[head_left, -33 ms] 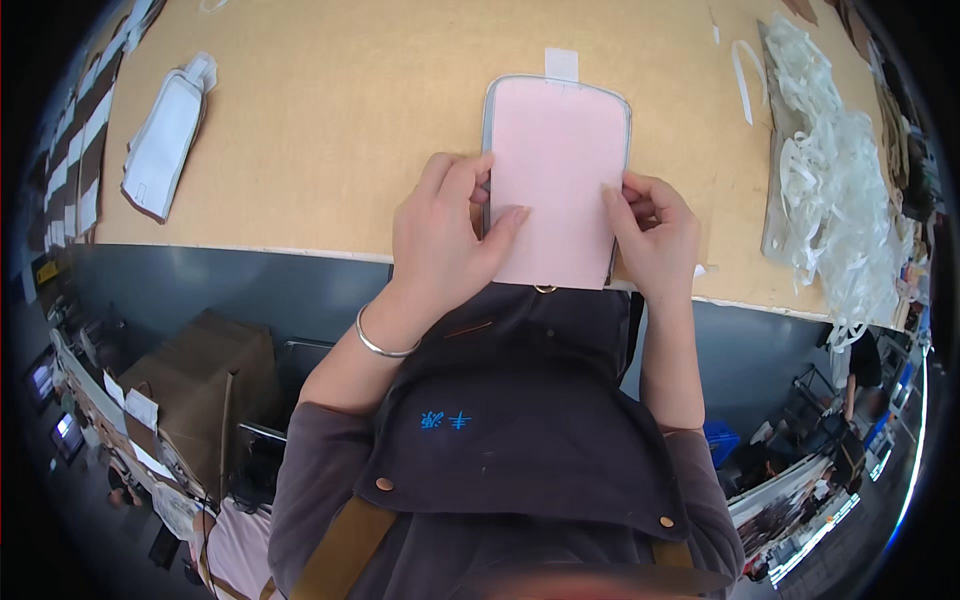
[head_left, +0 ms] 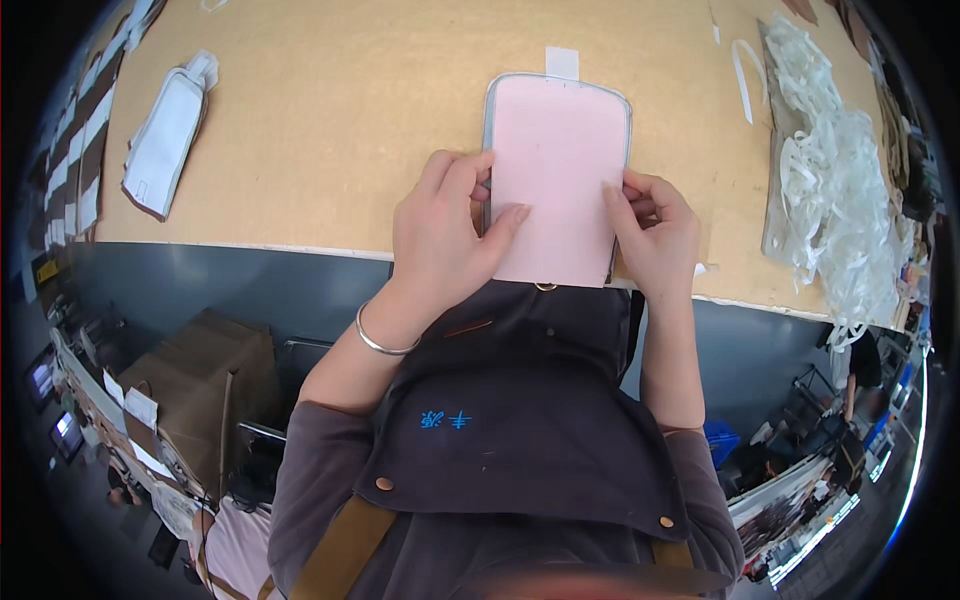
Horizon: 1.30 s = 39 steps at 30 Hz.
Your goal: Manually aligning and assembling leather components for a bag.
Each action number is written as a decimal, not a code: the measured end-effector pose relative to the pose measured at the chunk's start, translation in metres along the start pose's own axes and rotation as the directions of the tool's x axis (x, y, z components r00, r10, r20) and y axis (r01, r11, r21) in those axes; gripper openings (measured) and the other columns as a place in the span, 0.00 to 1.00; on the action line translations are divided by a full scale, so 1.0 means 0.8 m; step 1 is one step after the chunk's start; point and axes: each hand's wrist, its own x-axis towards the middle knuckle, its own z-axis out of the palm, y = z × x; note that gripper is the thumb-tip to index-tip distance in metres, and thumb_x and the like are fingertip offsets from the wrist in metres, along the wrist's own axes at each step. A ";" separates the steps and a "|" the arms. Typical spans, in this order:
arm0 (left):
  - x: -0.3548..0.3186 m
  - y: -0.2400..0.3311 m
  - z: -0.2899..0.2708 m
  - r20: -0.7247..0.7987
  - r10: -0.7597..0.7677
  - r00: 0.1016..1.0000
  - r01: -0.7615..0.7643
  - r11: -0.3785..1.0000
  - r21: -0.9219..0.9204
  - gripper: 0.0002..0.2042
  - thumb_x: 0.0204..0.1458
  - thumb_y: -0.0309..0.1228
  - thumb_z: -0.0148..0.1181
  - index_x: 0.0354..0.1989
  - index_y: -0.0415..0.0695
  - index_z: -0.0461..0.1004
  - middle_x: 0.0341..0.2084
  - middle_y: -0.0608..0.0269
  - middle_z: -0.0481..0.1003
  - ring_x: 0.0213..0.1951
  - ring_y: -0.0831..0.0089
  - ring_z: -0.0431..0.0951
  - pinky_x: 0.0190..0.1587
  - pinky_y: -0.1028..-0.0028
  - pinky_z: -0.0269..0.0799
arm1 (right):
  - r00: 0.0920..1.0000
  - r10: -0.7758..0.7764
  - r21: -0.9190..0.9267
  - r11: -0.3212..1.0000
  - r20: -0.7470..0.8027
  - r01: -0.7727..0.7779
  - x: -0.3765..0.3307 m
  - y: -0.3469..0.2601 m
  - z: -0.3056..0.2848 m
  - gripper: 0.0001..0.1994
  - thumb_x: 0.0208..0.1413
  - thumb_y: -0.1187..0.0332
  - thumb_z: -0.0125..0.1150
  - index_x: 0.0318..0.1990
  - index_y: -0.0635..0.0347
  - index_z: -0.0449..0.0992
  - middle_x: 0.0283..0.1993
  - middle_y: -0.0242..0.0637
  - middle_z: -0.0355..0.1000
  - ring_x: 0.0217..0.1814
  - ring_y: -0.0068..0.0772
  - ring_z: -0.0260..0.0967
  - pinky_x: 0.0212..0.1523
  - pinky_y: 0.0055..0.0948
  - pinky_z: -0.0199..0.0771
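Observation:
A pink panel [head_left: 555,180] with rounded far corners lies at the near edge of the table. A grey border shows along its far and side edges, and a small white tab [head_left: 562,63] sticks out beyond its far end. My left hand [head_left: 450,215] grips the panel's left edge, thumb on the pink face and fingers at the side. On the right edge, my right hand [head_left: 655,225] pinches it, thumb on top and fingers partly hidden beneath. The panel's near end overhangs the table edge slightly, above my dark apron.
White-faced cut pieces [head_left: 168,140] lie stacked at the left of the tan table [head_left: 330,130]. A heap of translucent white strips [head_left: 830,170] covers the right side, with a loose strip [head_left: 742,80] beside it. A brown box [head_left: 205,390] stands below the table at left.

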 end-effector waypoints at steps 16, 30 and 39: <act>-0.003 -0.002 0.000 0.018 0.010 1.000 -0.010 0.999 0.043 0.20 0.40 0.29 0.69 0.42 0.35 0.71 0.31 0.59 0.70 0.27 0.74 0.75 0.27 0.78 0.75 | 1.000 0.008 -0.010 1.000 -0.004 -0.008 -0.004 0.007 0.001 0.13 0.46 0.68 0.66 0.35 0.69 0.77 0.25 0.36 0.74 0.24 0.20 0.70 0.27 0.19 0.72; 0.001 -0.007 0.001 0.011 -0.071 0.997 0.071 0.997 -0.020 0.22 0.35 0.36 0.71 0.38 0.38 0.73 0.28 0.63 0.72 0.28 0.73 0.76 0.29 0.75 0.73 | 0.996 0.079 0.020 0.997 0.045 -0.080 0.002 0.007 -0.002 0.13 0.47 0.68 0.66 0.36 0.70 0.77 0.24 0.35 0.74 0.24 0.19 0.70 0.28 0.19 0.71; -0.002 -0.008 0.004 -0.002 -0.089 0.996 0.089 0.995 -0.055 0.22 0.35 0.35 0.71 0.39 0.38 0.74 0.29 0.63 0.72 0.28 0.74 0.76 0.30 0.76 0.73 | 0.995 0.086 0.055 0.995 0.043 -0.088 0.001 0.008 0.000 0.13 0.46 0.68 0.65 0.37 0.69 0.77 0.25 0.36 0.75 0.25 0.19 0.71 0.29 0.19 0.72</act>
